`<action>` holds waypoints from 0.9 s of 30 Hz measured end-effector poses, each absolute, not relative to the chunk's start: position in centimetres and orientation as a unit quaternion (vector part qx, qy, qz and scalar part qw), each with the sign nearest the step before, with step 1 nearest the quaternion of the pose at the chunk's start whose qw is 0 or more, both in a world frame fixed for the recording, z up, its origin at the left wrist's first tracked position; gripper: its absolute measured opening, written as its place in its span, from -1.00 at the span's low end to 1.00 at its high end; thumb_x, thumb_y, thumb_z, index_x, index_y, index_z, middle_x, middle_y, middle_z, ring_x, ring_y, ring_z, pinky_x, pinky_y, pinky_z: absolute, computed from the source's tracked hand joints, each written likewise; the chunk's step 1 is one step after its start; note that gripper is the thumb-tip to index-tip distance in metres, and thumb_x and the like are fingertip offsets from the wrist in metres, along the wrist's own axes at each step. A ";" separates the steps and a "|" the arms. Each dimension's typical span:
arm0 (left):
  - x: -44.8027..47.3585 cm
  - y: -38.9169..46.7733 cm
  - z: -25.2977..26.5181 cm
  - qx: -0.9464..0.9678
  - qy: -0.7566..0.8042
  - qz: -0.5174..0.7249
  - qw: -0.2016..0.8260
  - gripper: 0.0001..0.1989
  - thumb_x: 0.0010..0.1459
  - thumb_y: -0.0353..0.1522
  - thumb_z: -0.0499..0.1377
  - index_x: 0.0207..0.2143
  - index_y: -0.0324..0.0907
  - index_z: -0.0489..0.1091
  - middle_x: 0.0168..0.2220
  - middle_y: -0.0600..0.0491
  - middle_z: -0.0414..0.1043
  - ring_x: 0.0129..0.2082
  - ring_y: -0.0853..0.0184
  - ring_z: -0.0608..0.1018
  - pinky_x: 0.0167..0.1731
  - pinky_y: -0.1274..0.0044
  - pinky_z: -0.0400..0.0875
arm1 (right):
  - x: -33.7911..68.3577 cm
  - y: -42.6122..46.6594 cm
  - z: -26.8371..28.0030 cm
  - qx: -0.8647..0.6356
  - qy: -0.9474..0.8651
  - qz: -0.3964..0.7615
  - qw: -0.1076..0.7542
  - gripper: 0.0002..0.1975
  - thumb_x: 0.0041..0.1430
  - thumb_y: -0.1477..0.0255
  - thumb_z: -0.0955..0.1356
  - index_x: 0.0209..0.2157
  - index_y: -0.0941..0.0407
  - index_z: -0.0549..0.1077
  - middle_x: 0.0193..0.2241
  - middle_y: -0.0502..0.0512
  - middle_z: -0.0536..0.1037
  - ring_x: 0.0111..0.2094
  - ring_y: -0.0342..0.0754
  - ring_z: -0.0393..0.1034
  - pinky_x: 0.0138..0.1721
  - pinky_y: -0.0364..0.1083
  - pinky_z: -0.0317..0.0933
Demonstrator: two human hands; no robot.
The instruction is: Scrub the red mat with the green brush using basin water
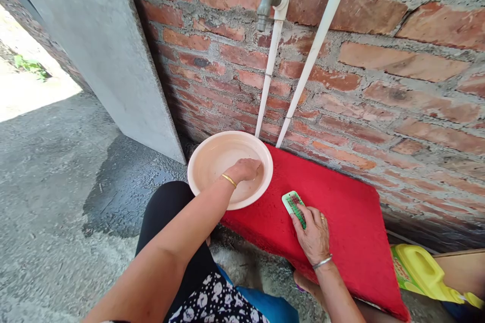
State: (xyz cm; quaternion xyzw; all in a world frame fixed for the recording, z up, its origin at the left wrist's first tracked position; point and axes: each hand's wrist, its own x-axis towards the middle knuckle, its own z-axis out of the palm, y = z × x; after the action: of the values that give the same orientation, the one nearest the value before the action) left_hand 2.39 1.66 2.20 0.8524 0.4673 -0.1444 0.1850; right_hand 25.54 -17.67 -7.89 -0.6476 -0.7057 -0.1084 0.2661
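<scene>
A pale pink plastic basin (192,166) with clear, shallow water stands at the left end of a red cloth or mat (352,227). My left hand (247,168) reaches into the basin near its right side, fingers bent downward; their tips are hidden, so its grip cannot be made out. A gold bracelet circles that wrist. On the red surface lies a green scrubbing brush (292,204), bristles facing up. My right hand (313,229) is closed on its near end, thumb on one side and fingers on the other. That wrist wears a silver bangle.
A metal tap (270,0) and white pipes (316,55) run down the brick wall (409,65) behind. At the left leans a grey slab (102,45), with wet concrete floor (121,186) beside it. A yellow jug (420,270) lies at the lower right.
</scene>
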 end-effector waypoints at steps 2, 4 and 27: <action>2.4 1.6 2.2 0.856 0.462 -0.144 0.182 -0.71 0.27 -0.39 0.03 0.02 -0.20 0.34 0.05 -0.17 0.45 0.06 0.09 0.49 0.00 0.33 0.37 | 25.6 -17.7 -7.9 -0.648 -0.707 -0.109 0.264 -0.67 0.29 0.19 0.26 -0.04 0.05 0.44 -0.20 0.13 0.48 -0.19 -0.01 0.32 -0.16 -0.03 0.15; 2.3 1.6 2.2 0.858 0.460 -0.144 0.179 -0.71 0.28 -0.37 0.03 0.02 -0.20 0.34 0.05 -0.18 0.46 0.06 0.08 0.49 0.00 0.32 0.38 | 25.6 -17.6 -7.9 -0.650 -0.705 -0.108 0.261 -0.67 0.28 0.19 0.25 -0.04 0.05 0.44 -0.20 0.14 0.48 -0.19 -0.01 0.32 -0.16 -0.02 0.16; 2.3 1.4 2.0 0.860 0.455 -0.156 0.169 -0.69 0.31 -0.35 0.01 0.06 -0.20 0.33 0.06 -0.17 0.46 0.07 0.11 0.49 0.01 0.33 0.38 | 25.5 -17.6 -7.7 -0.648 -0.708 -0.125 0.253 -0.66 0.27 0.19 0.26 -0.05 0.08 0.43 -0.21 0.15 0.47 -0.19 0.00 0.32 -0.16 -0.02 0.15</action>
State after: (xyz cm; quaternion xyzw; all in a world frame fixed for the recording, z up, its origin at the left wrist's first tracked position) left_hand 2.28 1.41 2.02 0.8603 0.4550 -0.1559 0.1692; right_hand 25.51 -17.58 -7.74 -0.6476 -0.7078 -0.1247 0.2530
